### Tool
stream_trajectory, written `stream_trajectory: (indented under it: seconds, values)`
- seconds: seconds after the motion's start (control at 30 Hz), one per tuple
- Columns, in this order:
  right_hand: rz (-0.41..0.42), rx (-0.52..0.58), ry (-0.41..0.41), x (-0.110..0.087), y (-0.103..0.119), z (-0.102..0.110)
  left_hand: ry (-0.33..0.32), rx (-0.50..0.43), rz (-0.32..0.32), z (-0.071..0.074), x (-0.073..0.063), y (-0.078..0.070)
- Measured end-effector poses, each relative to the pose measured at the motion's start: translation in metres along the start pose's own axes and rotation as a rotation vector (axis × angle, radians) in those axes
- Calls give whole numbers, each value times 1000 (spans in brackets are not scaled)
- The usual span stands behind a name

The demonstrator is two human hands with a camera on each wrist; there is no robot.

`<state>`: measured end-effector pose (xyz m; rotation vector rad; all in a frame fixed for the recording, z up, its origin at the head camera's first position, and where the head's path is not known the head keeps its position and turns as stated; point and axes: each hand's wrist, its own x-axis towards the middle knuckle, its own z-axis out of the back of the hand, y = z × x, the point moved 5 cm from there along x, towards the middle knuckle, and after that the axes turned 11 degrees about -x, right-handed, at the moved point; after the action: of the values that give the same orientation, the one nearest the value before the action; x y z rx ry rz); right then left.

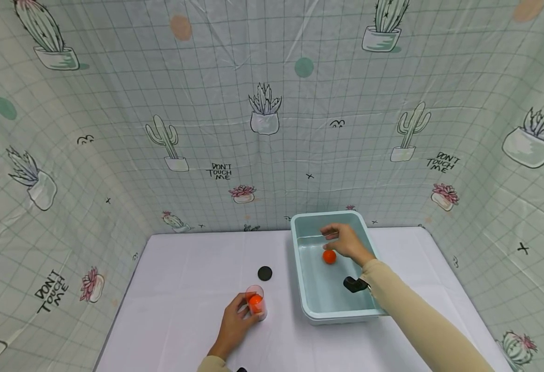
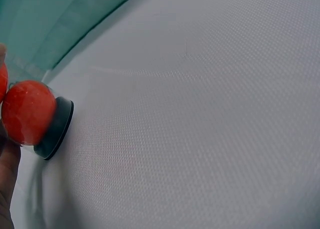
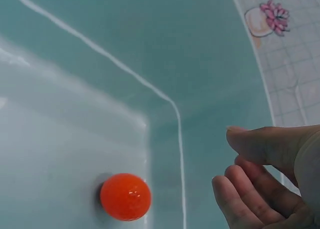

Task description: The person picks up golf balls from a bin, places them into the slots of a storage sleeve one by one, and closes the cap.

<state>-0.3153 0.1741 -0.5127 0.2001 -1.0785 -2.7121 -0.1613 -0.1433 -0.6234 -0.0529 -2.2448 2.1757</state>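
Note:
My left hand (image 1: 236,321) grips a clear, see-through canister (image 1: 261,309) upright on the white table, with fingers and thumb on either side. Orange-red balls (image 2: 29,112) show through its wall in the left wrist view, above its dark base (image 2: 56,129). Over the light blue plastic basin (image 1: 301,279) hangs my right hand (image 1: 345,241), its fingers loosely bent and apart with nothing between them. One orange ball (image 3: 125,197) lies on the basin floor, just below that hand and not touching it in the right wrist view.
A round black lid (image 1: 265,273) lies on the white tablecloth (image 1: 197,279) between the canister and the far edge. Printed cloth walls (image 1: 272,155) with cactus drawings stand behind and at both sides. The basin rim (image 1: 298,268) rises right of the canister.

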Motion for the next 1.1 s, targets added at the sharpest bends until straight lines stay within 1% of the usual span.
stream_trajectory:
  seconds: [0.2,0.33,0.47,0.6,0.77,0.93,1.1]
  values:
    - [-9,-8,76,9,-10,-9,-2,-5,-13,1,1,1]
    - [-26,-11,102,12,-19,-14,3,-5,-4,1,1,1]
    - [-16,-30,104,13,-26,-19,1,2,7,1,0,1]
    - [-7,-60,104,12,-29,-23,1,3,-4,0,-1,-2]
    - [-38,-98,106,10,-32,-25,3,2,-12,-1,-3,-4]
    - [-82,-128,110,12,-37,-29,2,16,-7,0,-1,-2]
    - [-118,-141,105,14,-43,-33,2,13,-21,0,-1,-2]
